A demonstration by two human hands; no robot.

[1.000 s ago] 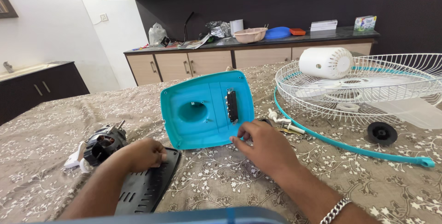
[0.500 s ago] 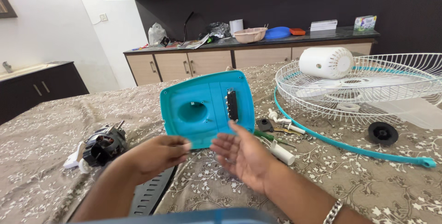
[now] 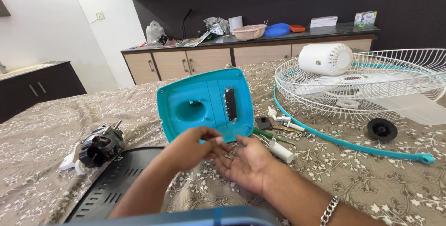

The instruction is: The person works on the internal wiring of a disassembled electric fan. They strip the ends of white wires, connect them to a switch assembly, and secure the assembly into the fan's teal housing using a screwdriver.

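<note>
My right hand [image 3: 248,163] lies palm up in front of a teal plastic fan housing [image 3: 204,103] that stands tilted on the patterned bedspread. A few small metal screws [image 3: 230,154] rest in its cupped palm. My left hand [image 3: 188,148] reaches across, and its fingertips pinch together at those screws. A metal chain bracelet [image 3: 329,209] sits on my right wrist.
A fan motor [image 3: 100,144] and a black vented plate [image 3: 109,186] lie at the left. A green screwdriver [image 3: 272,135] and white parts [image 3: 281,151] lie to the right. Farther right are a white wire grille [image 3: 371,79], white motor cover [image 3: 325,58], teal ring [image 3: 353,144] and black knob [image 3: 382,129].
My left hand left the black plate and my right hand left the bedspread. The right hand turned palm up, and the left fingers came onto its palm.
</note>
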